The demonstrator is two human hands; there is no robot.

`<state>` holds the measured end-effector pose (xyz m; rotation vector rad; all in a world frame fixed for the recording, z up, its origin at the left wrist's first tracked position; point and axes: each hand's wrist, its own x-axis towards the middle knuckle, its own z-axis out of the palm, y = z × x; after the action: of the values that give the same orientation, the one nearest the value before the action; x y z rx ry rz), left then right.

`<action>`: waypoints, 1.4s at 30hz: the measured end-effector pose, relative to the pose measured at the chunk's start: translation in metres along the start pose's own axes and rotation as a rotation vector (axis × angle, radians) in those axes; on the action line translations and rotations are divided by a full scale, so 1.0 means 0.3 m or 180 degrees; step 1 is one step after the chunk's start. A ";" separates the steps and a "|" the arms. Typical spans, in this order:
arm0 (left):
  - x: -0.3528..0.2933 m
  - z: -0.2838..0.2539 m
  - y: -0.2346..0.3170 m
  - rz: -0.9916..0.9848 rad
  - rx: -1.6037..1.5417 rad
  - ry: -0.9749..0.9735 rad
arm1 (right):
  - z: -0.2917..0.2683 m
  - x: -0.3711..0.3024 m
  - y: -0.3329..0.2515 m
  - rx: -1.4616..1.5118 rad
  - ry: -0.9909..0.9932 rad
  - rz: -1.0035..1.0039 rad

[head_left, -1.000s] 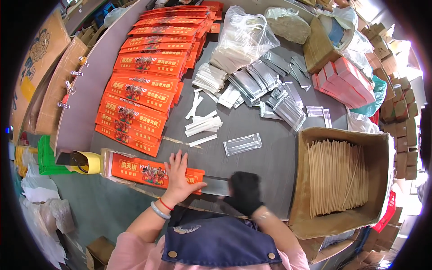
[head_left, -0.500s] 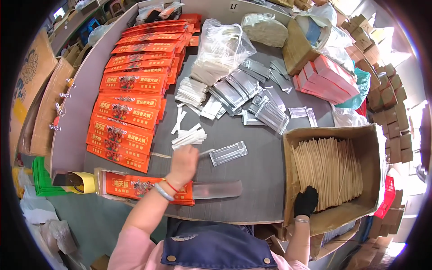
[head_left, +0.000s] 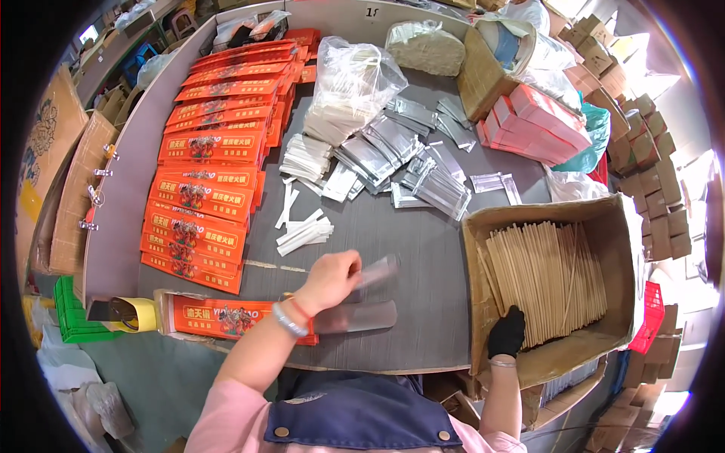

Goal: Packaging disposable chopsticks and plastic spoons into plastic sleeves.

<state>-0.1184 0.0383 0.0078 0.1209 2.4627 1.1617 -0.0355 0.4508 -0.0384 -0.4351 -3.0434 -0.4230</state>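
Note:
My left hand is closed on a small silver clear-fronted packet, smeared by motion, above the table. Below my left wrist lies a stack of red printed paper sleeves in a cardboard holder. A flat shiny strip sticks out from the stack's right end. My right hand, in a black glove, reaches into the near left corner of a cardboard box. Its fingers are curled on the ends of thin wooden chopsticks there; the fingertips are partly hidden.
Fanned rows of red sleeves cover the table's left side. White narrow strips, a pile of silver packets and a clear bag lie mid-table. Pink stacks stand at the back right. A low wall borders the left.
My left hand has moved right and picked the silver packet off the table. My right hand stays at the chopsticks, where a few at the left have shifted apart. The whole view has shifted slightly.

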 end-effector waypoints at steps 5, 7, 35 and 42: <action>-0.227 0.053 -0.097 0.0658 0.1169 -0.0210 | -0.257 0.032 -0.170 0.1216 -0.0094 -0.1343; -0.279 0.055 -0.101 0.0843 0.0857 0.0891 | -0.260 0.000 -0.261 0.2262 -0.0299 -0.2132; -0.262 -0.246 -0.044 0.1635 0.1755 0.0306 | -0.381 -0.063 -0.556 0.2289 -0.0555 -0.2462; -0.362 -0.071 -0.215 0.0092 0.1653 0.1876 | -0.369 -0.071 -0.519 0.2347 -0.0077 -0.2270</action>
<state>-0.0219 -0.0460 0.0068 -0.0495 3.2490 0.5861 -0.0587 0.2712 0.0257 0.6799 -2.9702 0.6942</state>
